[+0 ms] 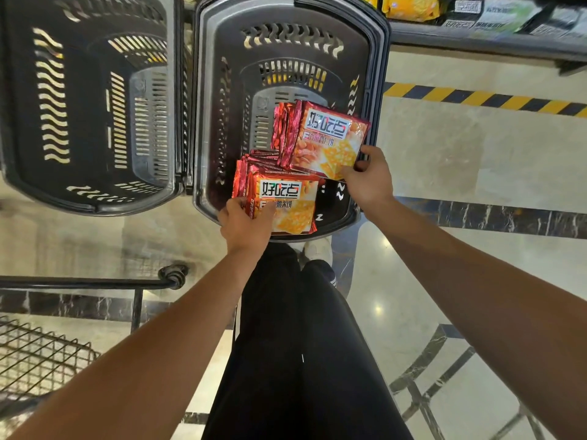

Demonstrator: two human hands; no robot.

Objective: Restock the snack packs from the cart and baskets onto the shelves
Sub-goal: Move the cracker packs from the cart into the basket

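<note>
Over the right basket (374,100), both hands (246,227) (368,179) grip separate snack-pack stacks (282,201) (320,138), printed faces up.

shelf packs (495,14) cut off at top, labels blurred

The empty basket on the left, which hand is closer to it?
Left. The left hand grips packs in the neighbouring basket, beside the empty basket. The right hand is at that neighbouring basket's far side.

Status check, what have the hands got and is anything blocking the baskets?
Left hand grips near cracker stack. Right hand grips far cracker stack. Both stacks in right basket. Nothing blocking.
</note>
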